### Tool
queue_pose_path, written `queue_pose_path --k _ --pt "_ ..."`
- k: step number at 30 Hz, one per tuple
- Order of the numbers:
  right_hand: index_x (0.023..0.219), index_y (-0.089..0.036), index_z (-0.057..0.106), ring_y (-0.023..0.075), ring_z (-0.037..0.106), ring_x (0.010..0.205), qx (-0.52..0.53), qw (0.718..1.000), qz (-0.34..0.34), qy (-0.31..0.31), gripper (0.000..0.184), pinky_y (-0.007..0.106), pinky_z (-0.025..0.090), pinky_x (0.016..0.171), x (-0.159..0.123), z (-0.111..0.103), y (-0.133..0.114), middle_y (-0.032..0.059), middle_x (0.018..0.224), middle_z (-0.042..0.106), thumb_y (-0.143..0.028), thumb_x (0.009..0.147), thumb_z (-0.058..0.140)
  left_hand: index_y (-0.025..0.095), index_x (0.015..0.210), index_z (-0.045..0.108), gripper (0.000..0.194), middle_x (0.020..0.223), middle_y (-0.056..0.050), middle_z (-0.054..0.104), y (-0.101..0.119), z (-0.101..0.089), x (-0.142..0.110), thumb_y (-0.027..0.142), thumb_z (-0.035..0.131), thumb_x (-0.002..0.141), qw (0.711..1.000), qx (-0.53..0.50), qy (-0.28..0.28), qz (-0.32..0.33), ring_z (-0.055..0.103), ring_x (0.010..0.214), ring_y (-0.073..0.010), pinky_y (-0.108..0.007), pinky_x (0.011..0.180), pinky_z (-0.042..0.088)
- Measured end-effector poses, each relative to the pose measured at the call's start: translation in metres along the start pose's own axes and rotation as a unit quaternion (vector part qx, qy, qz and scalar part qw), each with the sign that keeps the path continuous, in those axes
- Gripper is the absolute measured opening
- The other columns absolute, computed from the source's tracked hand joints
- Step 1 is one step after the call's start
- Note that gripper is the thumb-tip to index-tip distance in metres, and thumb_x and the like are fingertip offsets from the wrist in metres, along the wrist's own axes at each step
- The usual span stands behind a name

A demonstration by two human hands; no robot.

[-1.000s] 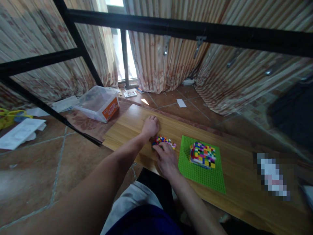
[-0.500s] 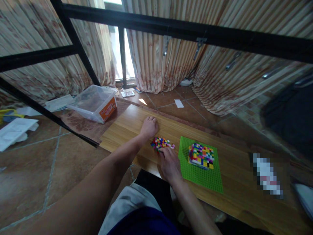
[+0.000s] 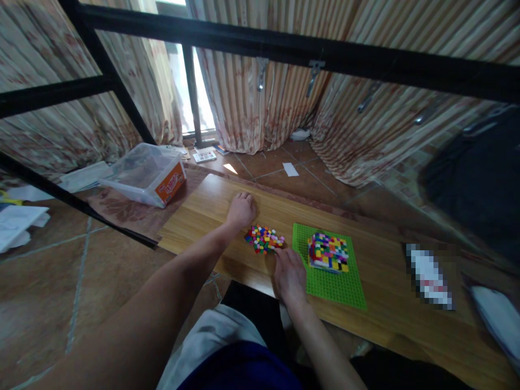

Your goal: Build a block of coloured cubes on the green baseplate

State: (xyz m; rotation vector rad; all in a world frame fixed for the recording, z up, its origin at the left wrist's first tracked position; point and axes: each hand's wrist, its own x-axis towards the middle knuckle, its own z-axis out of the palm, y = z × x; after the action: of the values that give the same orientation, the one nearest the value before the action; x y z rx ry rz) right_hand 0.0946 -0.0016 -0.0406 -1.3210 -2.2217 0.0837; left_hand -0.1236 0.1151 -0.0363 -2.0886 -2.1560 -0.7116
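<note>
A loose pile of small multicoloured toy bricks [image 3: 266, 239] lies on the wooden table. My left hand [image 3: 242, 209] rests on the tabletop just beyond the pile, its fingers curled in and nothing visible in them. Between the pile and the green baseplate [image 3: 337, 292] is my right hand [image 3: 290, 273]. Its thumb and fingers are drawn together at the pile's near right edge; whatever they may hold is too small to make out. On the baseplate stands a blocky structure of many-coloured bricks [image 3: 329, 252], apart from both hands.
A clear plastic box [image 3: 142, 173] with an orange label sits on the floor beyond the table's [image 3: 195, 211] left end. Black metal bars [image 3: 260, 46] cross in front of the curtains. A blurred-out white item [image 3: 430, 276] lies on the table's right part.
My right hand has drawn back from over the bricks to the pile's right edge, uncovering more of it. My left hand stays on the tabletop. The whole view has shifted slightly.
</note>
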Motion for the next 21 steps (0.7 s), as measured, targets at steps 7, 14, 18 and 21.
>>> queue_pose_path --k 7,14,18,21 --pt "0.105 -0.015 0.067 0.0228 0.06 0.088 0.039 0.998 0.034 0.025 0.03 0.034 0.046 0.079 0.001 0.001 0.002 0.0105 0.096 0.07 -0.026 0.099 0.04 0.015 0.099 0.065 0.023 0.108 -0.013 0.066 0.0 -0.001 0.0 0.016 0.047 0.086 1.0 0.003 0.0 0.001 0.056 0.106 -0.0267 -0.04 0.096 0.045" --pt "0.098 -0.016 0.069 0.0202 0.061 0.081 0.044 0.998 0.035 0.019 0.031 0.031 0.047 0.076 0.0 -0.007 0.01 0.009 0.091 0.07 -0.027 0.099 0.041 0.015 0.098 0.066 0.023 0.107 -0.013 0.066 0.001 -0.002 0.001 0.017 0.046 0.088 1.0 0.005 -0.008 -0.004 0.057 0.105 -0.0267 -0.04 0.096 0.046" --pt "0.104 -0.016 0.071 0.0208 0.06 0.082 0.018 1.0 0.009 -0.005 0.03 0.032 0.046 0.077 0.004 -0.006 0.011 0.0086 0.089 0.069 -0.023 0.098 0.042 0.015 0.099 0.066 0.024 0.107 -0.012 0.066 0.001 -0.003 0.001 0.016 0.044 0.088 1.0 0.009 -0.005 -0.001 0.057 0.105 -0.0264 -0.04 0.096 0.045" --pt "0.112 -0.019 0.07 0.0209 0.06 0.084 0.022 1.0 0.004 -0.014 0.031 0.032 0.046 0.078 0.006 -0.004 0.01 0.0081 0.09 0.068 -0.021 0.098 0.042 0.016 0.1 0.066 0.025 0.108 -0.013 0.066 0.001 -0.003 0.001 0.016 0.044 0.088 1.0 0.01 -0.005 0.0 0.057 0.107 -0.0264 -0.04 0.097 0.045"
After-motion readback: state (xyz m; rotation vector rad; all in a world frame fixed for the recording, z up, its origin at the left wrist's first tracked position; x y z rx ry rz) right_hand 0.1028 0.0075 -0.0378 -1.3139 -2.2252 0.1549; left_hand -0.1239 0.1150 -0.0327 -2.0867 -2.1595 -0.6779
